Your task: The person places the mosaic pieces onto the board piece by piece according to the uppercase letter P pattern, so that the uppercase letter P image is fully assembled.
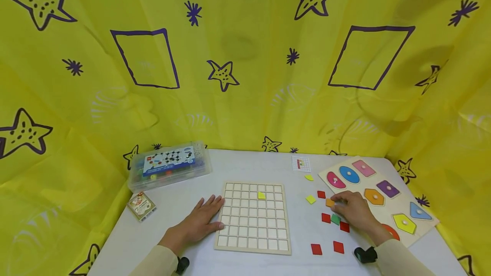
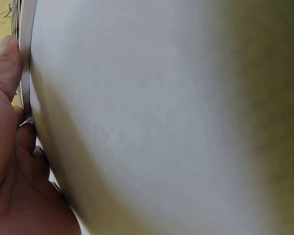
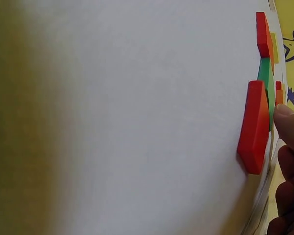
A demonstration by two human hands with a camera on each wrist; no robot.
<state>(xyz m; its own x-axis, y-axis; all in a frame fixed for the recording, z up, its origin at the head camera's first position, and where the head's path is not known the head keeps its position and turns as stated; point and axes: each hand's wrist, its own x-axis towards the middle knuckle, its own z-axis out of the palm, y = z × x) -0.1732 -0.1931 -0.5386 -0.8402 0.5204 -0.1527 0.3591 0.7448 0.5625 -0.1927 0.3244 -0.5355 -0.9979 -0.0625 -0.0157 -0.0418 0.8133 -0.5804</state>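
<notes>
My left hand [image 1: 201, 220] lies flat with its fingers straight, fingertips and thumb at the left edge of a wooden grid board [image 1: 252, 228]. One yellow tile [image 1: 261, 195] sits in a cell in the board's upper part. To the board's right, my right hand [image 1: 354, 212] pinches an orange square tile [image 1: 330, 202] between thumb and forefinger, at table level. Close by are a green tile [image 1: 335, 219] and several red tiles [image 1: 326, 217], one [image 3: 255, 127] large in the right wrist view. A yellow tile [image 1: 310, 199] and a curved yellow piece [image 1: 309, 177] lie farther back.
A knobbed shape puzzle board [image 1: 387, 214] lies at the right, partly under my right hand. At the back stands a small printed grid card [image 1: 301, 164]. A clear plastic case [image 1: 168, 167] and a small card box [image 1: 141, 206] are at the left. Yellow curtain [image 1: 245, 110] surrounds the table.
</notes>
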